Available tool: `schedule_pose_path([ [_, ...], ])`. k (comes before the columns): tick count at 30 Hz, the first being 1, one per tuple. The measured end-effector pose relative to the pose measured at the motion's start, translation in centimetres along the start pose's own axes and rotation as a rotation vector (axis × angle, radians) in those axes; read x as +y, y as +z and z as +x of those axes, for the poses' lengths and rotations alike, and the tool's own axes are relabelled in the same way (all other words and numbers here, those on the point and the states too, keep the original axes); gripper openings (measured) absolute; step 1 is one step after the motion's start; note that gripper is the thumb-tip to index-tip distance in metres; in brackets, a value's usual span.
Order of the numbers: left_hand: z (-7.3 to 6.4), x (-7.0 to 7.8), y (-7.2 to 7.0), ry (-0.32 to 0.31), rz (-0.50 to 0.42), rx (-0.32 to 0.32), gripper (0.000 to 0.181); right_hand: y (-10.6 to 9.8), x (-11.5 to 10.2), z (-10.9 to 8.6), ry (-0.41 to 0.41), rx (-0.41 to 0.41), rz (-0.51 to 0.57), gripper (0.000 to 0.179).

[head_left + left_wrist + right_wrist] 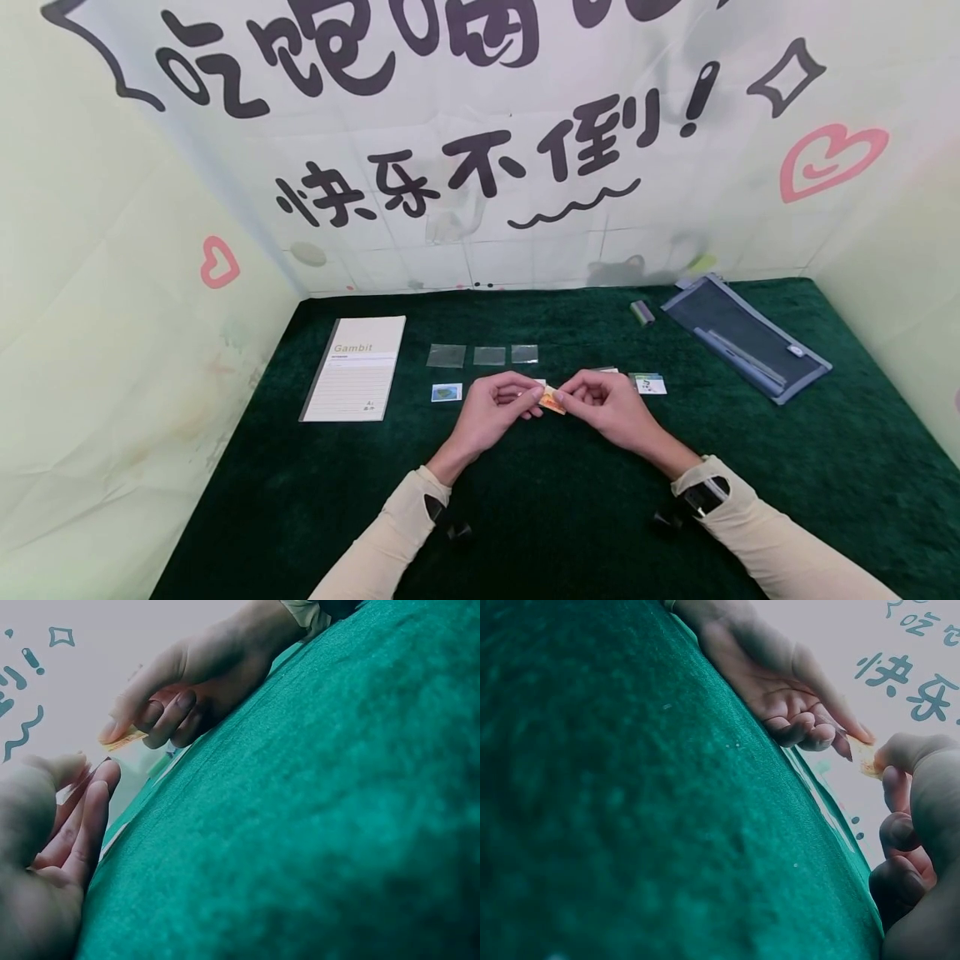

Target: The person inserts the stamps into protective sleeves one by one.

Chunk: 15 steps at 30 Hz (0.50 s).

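Observation:
Over the middle of the green cloth, both hands meet at a small orange picture card (553,400), stamp-like in size. My right hand (606,408) pinches the card between thumb and forefinger. Opposite it, my left hand (487,412) pinches a thin, see-through piece (75,782) that looks like a clear plastic sleeve, its edge right at the card. Whether the card is inside that piece I cannot tell. Left of the left hand lies a small blue-green picture card (446,392). Beyond it lie three clear plastic sleeves (490,357) in a row.
At the left lies a white notebook (356,371). Several small cards (649,383) lie beyond the right hand, partly hidden by it. A blue mesh pouch (750,342) with pens inside lies at the far right, near a small striped block (642,312). A printed cloth backdrop (465,258) rises behind.

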<state>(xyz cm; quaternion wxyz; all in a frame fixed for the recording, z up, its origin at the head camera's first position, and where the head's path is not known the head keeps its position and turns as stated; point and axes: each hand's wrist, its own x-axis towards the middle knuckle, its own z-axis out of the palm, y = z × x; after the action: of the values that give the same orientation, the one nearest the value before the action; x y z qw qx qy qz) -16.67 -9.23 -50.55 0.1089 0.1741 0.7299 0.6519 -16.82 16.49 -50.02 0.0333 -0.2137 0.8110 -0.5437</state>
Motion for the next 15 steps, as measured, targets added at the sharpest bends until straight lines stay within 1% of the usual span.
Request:
schedule_pose_path([
  [6,-0.06,0.04,0.04,-0.002,0.005,0.011,0.025,0.01,-0.01,-0.07,-0.012,-0.003,-0.008,0.006],
  [11,-0.07,0.09,0.13,-0.011,-0.001,-0.001,0.025,0.05,-0.03,-0.05,-0.010,0.000,-0.014,0.005],
  [15,-0.05,0.09,0.14,-0.001,-0.010,-0.012,0.025,0.12,-0.11,0.00,-0.005,-0.001,-0.019,0.005],
])
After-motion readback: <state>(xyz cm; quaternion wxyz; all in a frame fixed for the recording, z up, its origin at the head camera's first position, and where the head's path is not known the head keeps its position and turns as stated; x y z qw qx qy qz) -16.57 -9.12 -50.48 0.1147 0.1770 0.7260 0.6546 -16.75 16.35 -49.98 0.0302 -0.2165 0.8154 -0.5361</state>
